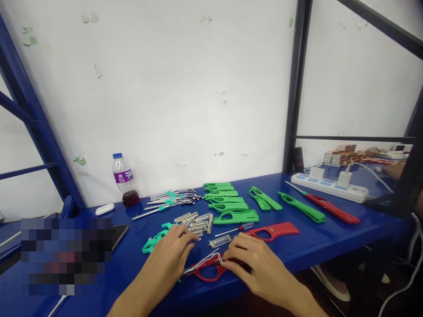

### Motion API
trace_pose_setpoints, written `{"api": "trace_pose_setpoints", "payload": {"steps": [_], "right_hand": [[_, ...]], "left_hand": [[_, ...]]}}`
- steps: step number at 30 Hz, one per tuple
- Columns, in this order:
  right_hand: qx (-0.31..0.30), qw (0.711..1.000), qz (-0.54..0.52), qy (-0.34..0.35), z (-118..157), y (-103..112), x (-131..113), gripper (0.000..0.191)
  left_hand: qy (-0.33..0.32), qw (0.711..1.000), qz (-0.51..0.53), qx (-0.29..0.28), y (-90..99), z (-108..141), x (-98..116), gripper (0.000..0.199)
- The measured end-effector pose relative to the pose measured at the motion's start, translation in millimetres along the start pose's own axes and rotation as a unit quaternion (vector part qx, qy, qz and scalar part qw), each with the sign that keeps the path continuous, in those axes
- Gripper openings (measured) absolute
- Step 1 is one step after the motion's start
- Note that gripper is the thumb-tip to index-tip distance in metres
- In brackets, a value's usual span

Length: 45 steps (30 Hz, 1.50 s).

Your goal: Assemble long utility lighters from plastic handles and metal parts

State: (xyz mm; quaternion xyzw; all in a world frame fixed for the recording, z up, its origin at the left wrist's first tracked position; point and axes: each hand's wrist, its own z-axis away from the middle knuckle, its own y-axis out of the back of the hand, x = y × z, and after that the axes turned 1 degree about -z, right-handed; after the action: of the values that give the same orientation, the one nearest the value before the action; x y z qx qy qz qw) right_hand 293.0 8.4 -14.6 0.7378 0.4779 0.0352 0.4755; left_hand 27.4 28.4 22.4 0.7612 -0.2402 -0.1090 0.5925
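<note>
In front of me lies a red lighter casing half with a trigger loop, a metal rod and white wires in it. My right hand pinches the wires at the casing, thumb and fingers together. My left hand is over the turquoise plastic pieces, its bent fingers apart near the clear fuel tanks; its fingertips are partly hidden. One clear tank lies alone between the hands. Behind my right hand rests another red casing half.
Behind are green casing halves, metal rods with wires, a screwdriver and an assembled red lighter. A drink bottle, white case and power strip stand along the wall.
</note>
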Motion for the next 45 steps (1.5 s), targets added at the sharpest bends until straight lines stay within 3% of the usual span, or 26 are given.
{"api": "trace_pose_setpoints", "payload": {"steps": [5,16,26,32,39,45], "right_hand": [[-0.004,1.000,0.008,0.003,-1.0,-0.3,-0.4,0.015],[0.002,1.000,0.009,0.007,-1.3,0.6,-0.4,0.017],[0.003,1.000,0.006,0.007,-1.2,-0.2,-0.6,0.016],[0.007,1.000,0.001,0.006,-1.7,-0.1,-0.5,0.016],[0.001,1.000,0.009,0.006,-1.1,-1.3,0.4,0.015],[0.000,1.000,0.000,0.001,0.3,-3.4,2.1,0.016]], "left_hand": [[0.022,0.999,-0.020,-0.036,-1.6,-27.5,8.3,0.021],[0.023,0.995,-0.052,-0.084,3.0,-31.2,11.5,0.026],[0.041,0.997,-0.047,-0.052,8.4,-30.4,14.3,0.020],[0.047,0.997,-0.040,-0.034,18.8,-31.6,13.4,0.032],[0.041,0.997,-0.050,-0.032,18.8,-54.0,21.4,0.028],[0.062,0.995,-0.049,-0.055,25.5,-51.3,-1.7,0.028]]}}
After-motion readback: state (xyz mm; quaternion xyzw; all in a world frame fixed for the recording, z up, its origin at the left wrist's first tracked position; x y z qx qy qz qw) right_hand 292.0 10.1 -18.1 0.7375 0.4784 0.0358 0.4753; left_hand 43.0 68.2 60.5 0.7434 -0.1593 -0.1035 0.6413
